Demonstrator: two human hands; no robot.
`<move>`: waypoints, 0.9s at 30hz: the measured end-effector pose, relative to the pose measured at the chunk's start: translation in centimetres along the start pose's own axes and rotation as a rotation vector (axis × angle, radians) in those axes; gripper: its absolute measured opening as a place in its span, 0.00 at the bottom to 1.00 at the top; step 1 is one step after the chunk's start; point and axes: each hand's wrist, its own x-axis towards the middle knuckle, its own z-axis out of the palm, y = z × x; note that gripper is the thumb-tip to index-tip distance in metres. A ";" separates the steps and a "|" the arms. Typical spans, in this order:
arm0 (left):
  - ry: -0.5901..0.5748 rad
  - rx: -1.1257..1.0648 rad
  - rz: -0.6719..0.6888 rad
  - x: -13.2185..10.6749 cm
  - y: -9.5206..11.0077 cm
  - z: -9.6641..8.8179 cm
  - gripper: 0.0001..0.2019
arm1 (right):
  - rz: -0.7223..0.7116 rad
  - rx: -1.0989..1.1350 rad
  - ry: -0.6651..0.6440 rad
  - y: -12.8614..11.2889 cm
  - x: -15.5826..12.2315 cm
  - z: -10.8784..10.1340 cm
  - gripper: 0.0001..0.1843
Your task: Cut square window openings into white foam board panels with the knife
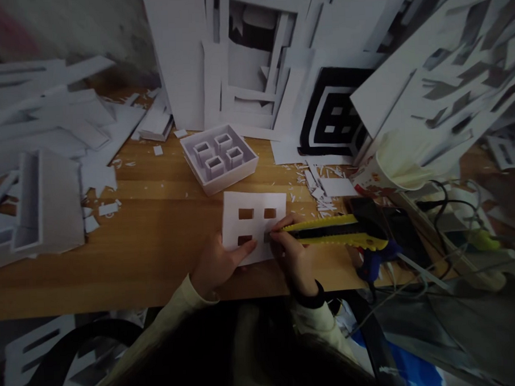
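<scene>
My left hand grips the lower left edge of a white foam board panel, its thumb lying on the face beside a cut-out. Several rectangular holes pierce the panel, and wood shows through some of them. In my right hand is a yellow and black utility knife, pinched near its front end. The knife's tip is at the lower right hole, where my fingers hide the blade. Just beyond the panel sits a shallow white box with small square tubes standing inside.
White board offcuts and a long open box lie left. Tall white panels stand behind, near a black-and-white patterned sheet. At right are scraps, a paper cup, a blue glue gun and cables.
</scene>
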 end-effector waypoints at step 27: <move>0.176 -0.072 0.018 0.0 0.0 0.6 0.18 | -0.039 0.331 0.027 3.0 -1.7 -0.6 0.05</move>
